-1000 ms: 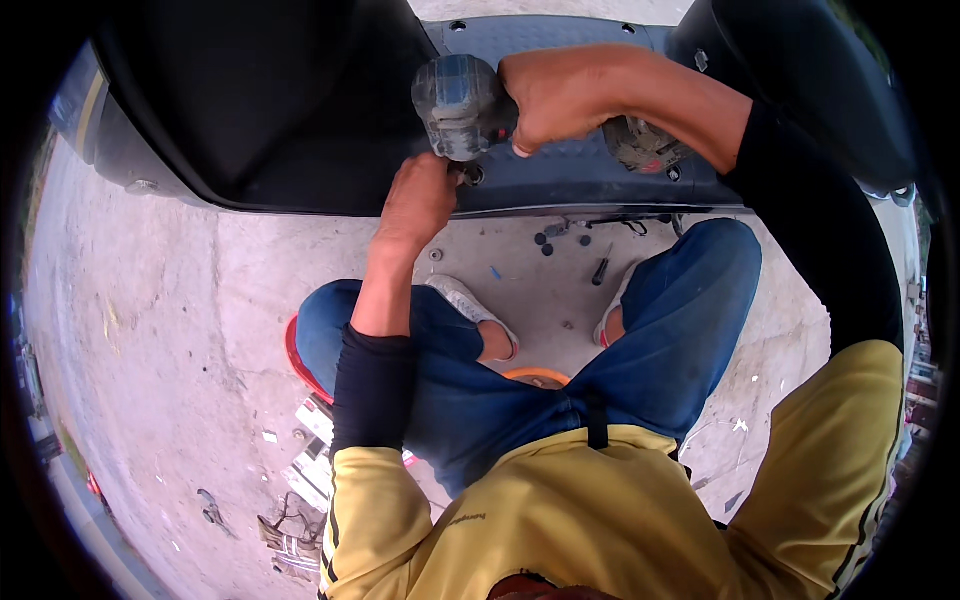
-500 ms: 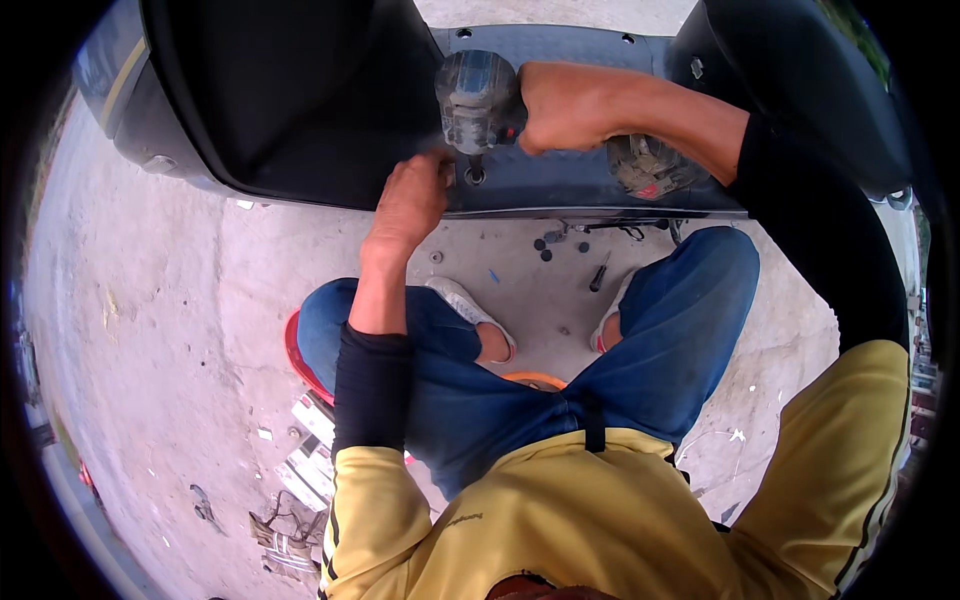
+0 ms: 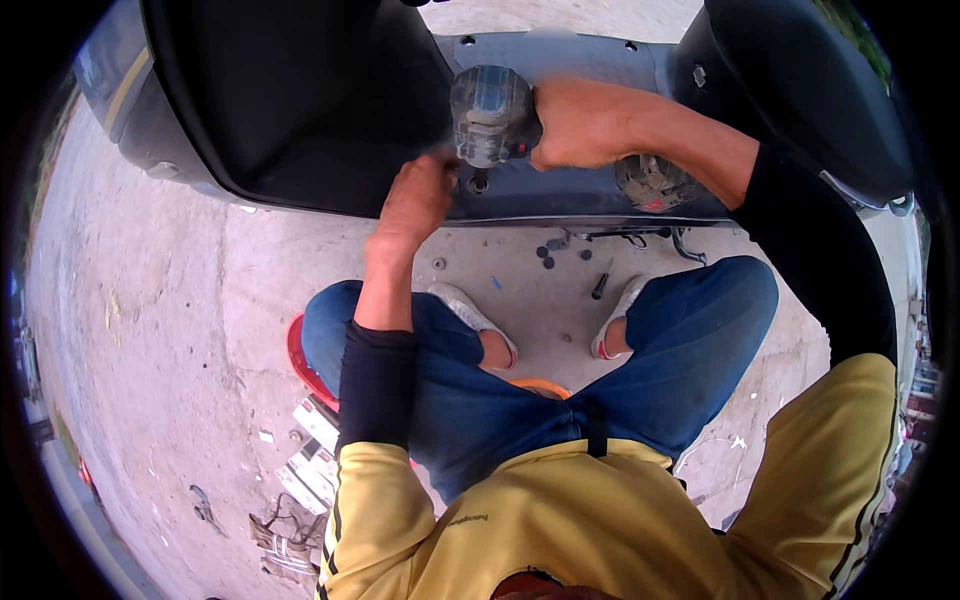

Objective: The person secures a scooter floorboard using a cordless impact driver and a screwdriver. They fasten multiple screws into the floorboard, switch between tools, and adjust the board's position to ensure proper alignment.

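My right hand [image 3: 588, 122] is wrapped round the handle of a dusty cordless driver [image 3: 492, 112], whose battery end [image 3: 657, 183] shows beneath my wrist. The driver's bit points down at a recessed hole [image 3: 478, 185] in the grey footboard [image 3: 560, 197] of a scooter. Whether a screw sits under the tip is too small to tell. Just left of the bit, my left hand [image 3: 418, 192] is closed, its fingertips pinched together against the black front panel [image 3: 310, 110]. What those fingers hold, if anything, is hidden.
A screwdriver [image 3: 602, 280] and several dark round caps [image 3: 548, 263] lie on the concrete between my feet and the scooter. The black seat base [image 3: 800, 110] rises at the right. Beside my left leg are a red basin [image 3: 300, 360] and white boxes [image 3: 312, 470].
The driver has shifted slightly right and nearer to me, with my right hand still round it. My left hand stays beside the bit. The whole view has moved a little.
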`<action>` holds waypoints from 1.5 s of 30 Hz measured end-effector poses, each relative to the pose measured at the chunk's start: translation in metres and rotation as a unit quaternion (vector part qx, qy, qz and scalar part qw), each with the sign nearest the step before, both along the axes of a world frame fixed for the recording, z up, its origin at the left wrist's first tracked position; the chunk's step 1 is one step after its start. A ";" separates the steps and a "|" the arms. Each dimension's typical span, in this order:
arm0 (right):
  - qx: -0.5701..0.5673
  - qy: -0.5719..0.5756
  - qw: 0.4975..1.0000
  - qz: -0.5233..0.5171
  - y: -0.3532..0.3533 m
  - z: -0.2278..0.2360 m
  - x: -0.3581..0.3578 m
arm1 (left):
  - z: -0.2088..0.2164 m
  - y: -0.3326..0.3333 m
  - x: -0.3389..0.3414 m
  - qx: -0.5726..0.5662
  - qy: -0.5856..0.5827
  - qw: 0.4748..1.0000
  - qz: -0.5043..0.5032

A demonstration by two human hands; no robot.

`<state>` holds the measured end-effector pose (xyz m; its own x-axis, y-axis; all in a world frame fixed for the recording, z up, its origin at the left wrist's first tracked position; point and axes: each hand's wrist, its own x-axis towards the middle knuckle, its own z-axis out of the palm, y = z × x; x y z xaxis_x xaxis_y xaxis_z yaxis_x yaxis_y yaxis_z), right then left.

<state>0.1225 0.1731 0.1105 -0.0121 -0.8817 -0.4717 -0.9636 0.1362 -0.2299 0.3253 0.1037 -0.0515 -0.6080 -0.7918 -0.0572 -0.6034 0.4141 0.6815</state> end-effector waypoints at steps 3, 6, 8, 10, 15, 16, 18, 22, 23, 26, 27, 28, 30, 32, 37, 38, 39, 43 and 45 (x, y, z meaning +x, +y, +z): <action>-0.039 -0.037 0.998 -0.037 0.028 -0.021 -0.025 | -0.015 -0.003 -0.001 -0.001 0.050 0.999 -0.018; -0.095 -0.155 0.980 -0.080 0.066 -0.038 -0.048 | -0.013 -0.003 -0.001 0.009 0.061 0.998 -0.024; -0.132 -0.239 0.954 -0.127 0.080 -0.037 -0.045 | -0.014 -0.005 0.002 -0.001 0.055 0.998 -0.018; -0.167 -0.305 0.916 -0.202 0.093 -0.020 -0.039 | -0.012 -0.002 0.001 -0.010 0.038 0.999 -0.017; -0.140 -0.340 0.901 -0.228 0.057 -0.014 -0.077 | 0.000 0.006 -0.009 -0.041 0.005 0.999 -0.032; -0.148 -0.358 0.892 -0.233 0.042 -0.014 -0.084 | 0.001 0.007 -0.010 -0.041 0.011 0.998 -0.037; -0.165 -0.363 0.879 -0.262 0.010 -0.014 -0.089 | -0.003 0.008 -0.012 -0.055 0.012 0.998 -0.037; -0.181 -0.340 0.886 -0.257 -0.057 -0.026 -0.100 | -0.004 0.006 -0.014 -0.056 -0.010 0.998 -0.024; -0.178 -0.336 0.890 -0.251 -0.070 -0.029 -0.105 | -0.004 0.006 -0.017 -0.054 -0.016 0.998 -0.022; -0.174 -0.321 0.901 -0.236 -0.100 -0.033 -0.110 | -0.002 0.006 -0.022 -0.052 -0.021 0.998 -0.018; -0.171 -0.311 0.904 -0.239 -0.107 -0.035 -0.110 | -0.002 0.007 -0.023 -0.049 -0.022 0.998 -0.016; -0.169 -0.301 0.907 -0.242 -0.114 -0.039 -0.111 | -0.003 0.008 -0.024 -0.057 -0.028 0.998 -0.016; -0.163 -0.275 0.915 -0.246 -0.126 -0.045 -0.109 | 0.002 0.008 -0.026 -0.050 -0.038 0.998 -0.007; -0.142 -0.261 0.921 -0.250 -0.131 -0.044 -0.110 | 0.006 0.006 -0.028 -0.046 -0.044 0.998 -0.003; -0.121 -0.234 0.929 -0.260 -0.138 -0.037 -0.110 | 0.004 0.008 -0.030 -0.042 -0.053 0.998 0.000; -0.120 -0.230 0.930 -0.261 -0.143 -0.035 -0.109 | 0.003 0.010 -0.030 -0.045 -0.060 0.997 -0.002; -0.117 -0.227 0.931 -0.261 -0.149 -0.031 -0.107 | 0.003 0.011 -0.031 -0.048 -0.068 0.996 -0.003; -0.126 -0.081 0.984 -0.093 -0.175 -0.005 -0.116 | 0.007 0.013 -0.036 -0.058 -0.077 0.995 -0.010; -0.145 -0.061 0.986 -0.061 -0.176 0.002 -0.124 | 0.005 0.011 -0.035 -0.059 -0.063 0.996 -0.011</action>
